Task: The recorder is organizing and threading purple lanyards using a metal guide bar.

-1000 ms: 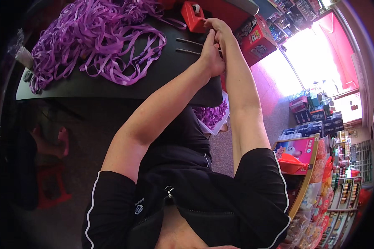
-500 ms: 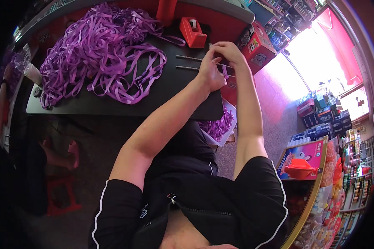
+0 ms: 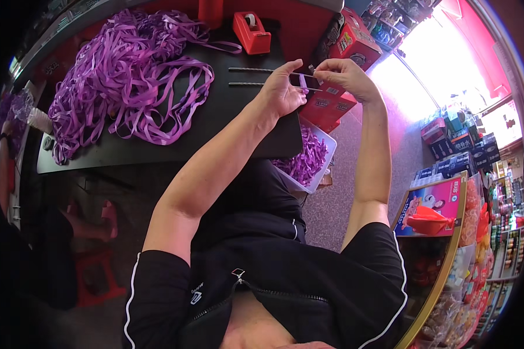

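Observation:
Two thin parallel metal rods (image 3: 247,84) stick out to the right past the table's edge. A short purple ribbon loop (image 3: 303,82) sits across their right part, between my hands. My left hand (image 3: 282,93) is at the rods, its thumb raised apart from the curled fingers, which are next to the ribbon. Just right of it, my right hand (image 3: 350,79) pinches thumb and forefinger together near the rod ends; a tiny pale bit shows at the fingertips, too small to name. A big tangled heap of purple ribbon (image 3: 128,75) covers the left of the black table (image 3: 239,125).
A red tape dispenser (image 3: 252,36) stands at the table's back. Below the right edge is a white bin (image 3: 330,156) of purple ribbon pieces, beside red boxes (image 3: 326,107). A glass-topped counter (image 3: 431,273) stands to the right. Another person's arm (image 3: 4,168) shows far left.
My hands have come apart: the right has moved right, away from the left, and the left thumb has lifted. The view has shifted slightly, showing more of the bin.

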`<state>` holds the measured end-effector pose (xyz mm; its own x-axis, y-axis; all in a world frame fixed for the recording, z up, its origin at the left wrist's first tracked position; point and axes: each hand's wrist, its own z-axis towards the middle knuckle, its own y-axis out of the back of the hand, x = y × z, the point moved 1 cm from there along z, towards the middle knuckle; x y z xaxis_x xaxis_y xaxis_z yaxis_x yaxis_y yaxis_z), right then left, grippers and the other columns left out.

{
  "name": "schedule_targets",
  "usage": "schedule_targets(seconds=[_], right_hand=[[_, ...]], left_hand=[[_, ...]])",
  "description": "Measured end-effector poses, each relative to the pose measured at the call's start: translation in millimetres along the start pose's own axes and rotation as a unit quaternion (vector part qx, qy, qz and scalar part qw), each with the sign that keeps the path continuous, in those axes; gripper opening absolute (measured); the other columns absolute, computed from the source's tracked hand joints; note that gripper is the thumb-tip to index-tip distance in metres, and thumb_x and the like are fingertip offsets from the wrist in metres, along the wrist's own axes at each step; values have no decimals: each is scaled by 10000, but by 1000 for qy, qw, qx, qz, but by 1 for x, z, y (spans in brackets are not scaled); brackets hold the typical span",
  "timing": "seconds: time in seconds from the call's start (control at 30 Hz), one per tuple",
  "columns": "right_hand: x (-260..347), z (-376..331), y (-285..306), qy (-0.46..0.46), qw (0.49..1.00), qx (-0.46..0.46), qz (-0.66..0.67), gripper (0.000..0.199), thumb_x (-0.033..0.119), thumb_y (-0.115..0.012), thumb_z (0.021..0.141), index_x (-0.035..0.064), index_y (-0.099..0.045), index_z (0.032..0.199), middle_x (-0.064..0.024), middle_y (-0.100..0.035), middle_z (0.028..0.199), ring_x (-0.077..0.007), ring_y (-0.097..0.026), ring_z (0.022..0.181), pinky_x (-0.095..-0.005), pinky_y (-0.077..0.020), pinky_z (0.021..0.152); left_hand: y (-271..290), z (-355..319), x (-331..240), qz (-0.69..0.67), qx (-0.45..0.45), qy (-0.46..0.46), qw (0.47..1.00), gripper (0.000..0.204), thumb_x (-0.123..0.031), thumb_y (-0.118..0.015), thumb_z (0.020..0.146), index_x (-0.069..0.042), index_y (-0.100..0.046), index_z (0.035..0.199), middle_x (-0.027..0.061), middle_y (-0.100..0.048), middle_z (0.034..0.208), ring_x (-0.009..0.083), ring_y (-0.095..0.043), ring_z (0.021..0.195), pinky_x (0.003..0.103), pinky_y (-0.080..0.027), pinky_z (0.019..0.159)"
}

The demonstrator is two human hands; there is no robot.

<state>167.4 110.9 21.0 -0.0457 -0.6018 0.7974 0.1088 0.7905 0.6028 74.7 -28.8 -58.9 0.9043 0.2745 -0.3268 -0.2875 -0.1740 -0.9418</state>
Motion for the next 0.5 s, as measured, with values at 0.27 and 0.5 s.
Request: schedule_targets(seconds=[0.27, 0.5], right_hand=[[-2, 2, -9, -4, 999, 23, 31, 214, 201, -646, 859, 3, -658, 940, 3, -629, 817, -58, -552, 795, -220, -441, 725], [-37, 6, -9, -42, 987, -15, 152, 279, 278, -636, 869, 29, -679, 987, 22, -621, 819, -47, -496, 733, -201, -392, 666]], left_hand=[[5, 5, 5, 57, -17, 2, 998, 751, -237, -684, 813, -20, -200, 1345, 419, -27, 1387, 493, 23, 1349, 527, 11, 1100], [11, 11, 5, 117, -8, -11, 993, 503, -238, -646, 848, -76, -383, 1244, 365, -204, 1321, 429, -213, 1262, 489, -184, 1056]])
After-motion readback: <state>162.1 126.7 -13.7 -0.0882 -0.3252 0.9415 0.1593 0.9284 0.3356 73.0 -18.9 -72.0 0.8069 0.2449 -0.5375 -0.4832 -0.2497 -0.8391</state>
